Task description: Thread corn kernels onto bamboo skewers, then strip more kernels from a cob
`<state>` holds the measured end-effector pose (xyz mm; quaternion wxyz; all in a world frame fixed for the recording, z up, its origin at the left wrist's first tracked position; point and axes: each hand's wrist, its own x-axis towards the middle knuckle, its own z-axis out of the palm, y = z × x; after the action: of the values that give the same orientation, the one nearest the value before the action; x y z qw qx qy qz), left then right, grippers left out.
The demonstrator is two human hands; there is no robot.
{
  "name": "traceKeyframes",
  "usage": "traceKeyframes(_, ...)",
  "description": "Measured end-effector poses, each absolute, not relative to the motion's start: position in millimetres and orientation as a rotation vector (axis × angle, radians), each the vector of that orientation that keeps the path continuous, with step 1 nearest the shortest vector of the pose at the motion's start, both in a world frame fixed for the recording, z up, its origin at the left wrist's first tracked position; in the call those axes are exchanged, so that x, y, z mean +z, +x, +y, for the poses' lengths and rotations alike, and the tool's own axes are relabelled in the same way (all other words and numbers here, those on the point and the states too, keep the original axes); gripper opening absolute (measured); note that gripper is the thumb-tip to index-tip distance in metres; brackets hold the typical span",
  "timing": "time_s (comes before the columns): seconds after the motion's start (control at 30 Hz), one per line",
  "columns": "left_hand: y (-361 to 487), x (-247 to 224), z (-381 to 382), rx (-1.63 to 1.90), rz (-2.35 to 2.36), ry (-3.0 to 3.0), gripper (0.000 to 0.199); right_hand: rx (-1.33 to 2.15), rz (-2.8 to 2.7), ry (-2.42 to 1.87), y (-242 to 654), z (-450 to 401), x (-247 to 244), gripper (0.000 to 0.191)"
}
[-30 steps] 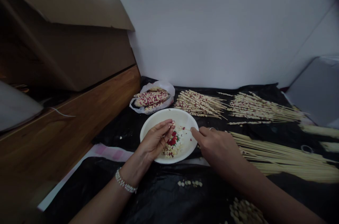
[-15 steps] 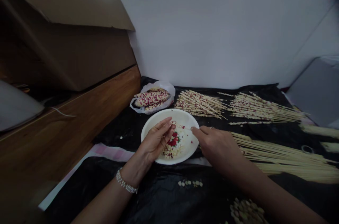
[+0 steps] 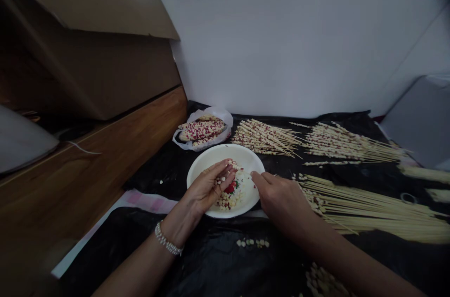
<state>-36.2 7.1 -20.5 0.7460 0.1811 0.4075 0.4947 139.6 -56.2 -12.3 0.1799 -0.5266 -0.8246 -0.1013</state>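
Note:
My left hand (image 3: 209,184) is over the white bowl (image 3: 197,166), its fingers curled around several corn kernels (image 3: 221,180). A short row of white and red kernels shows at its fingertips, on the tip of a thin skewer as far as I can see. My right hand (image 3: 281,196) is closed in a pinch at the bowl's right rim, around the skewer; most of the stick is hidden by the hand. Loose kernels (image 3: 228,201) lie in the bowl, over a red and green printed pattern (image 3: 231,187).
Speckled corn cobs (image 3: 202,129) sit in a plastic bag behind the bowl. Two piles of kernel-threaded skewers (image 3: 262,137) lie at the back. Bare skewers (image 3: 379,212) are at the right, loose kernels (image 3: 326,280) in front. A cardboard box (image 3: 105,63) stands left on wood.
My right hand has moved slightly left and down, closer to my left hand. The left fingers have shifted, showing more kernels in them. Kernels beside the bare skewers are now uncovered.

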Motion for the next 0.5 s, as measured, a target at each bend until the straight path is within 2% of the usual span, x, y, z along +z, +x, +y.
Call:
traceKeyframes(0.3, -28.3, -17.5, 1.0, 1.051, 0.935, 0.425, 0.016, -0.187, -2.398, -1.591, 135.5, -56.2, -8.0, 0.023)
traceKeyframes(0.43, -39.2, -15.5, 11.5, 1.110, 0.953, 0.327, 0.011, -0.142, -2.432, -1.747, 142.7, -57.7, 8.8, 0.029)
traceKeyframes(0.5, -48.8, -11.9, 18.6, 1.170, 0.956, 0.274, 0.010, -0.136, -2.397, -1.803, 149.1, -59.1, 17.7, 0.024)
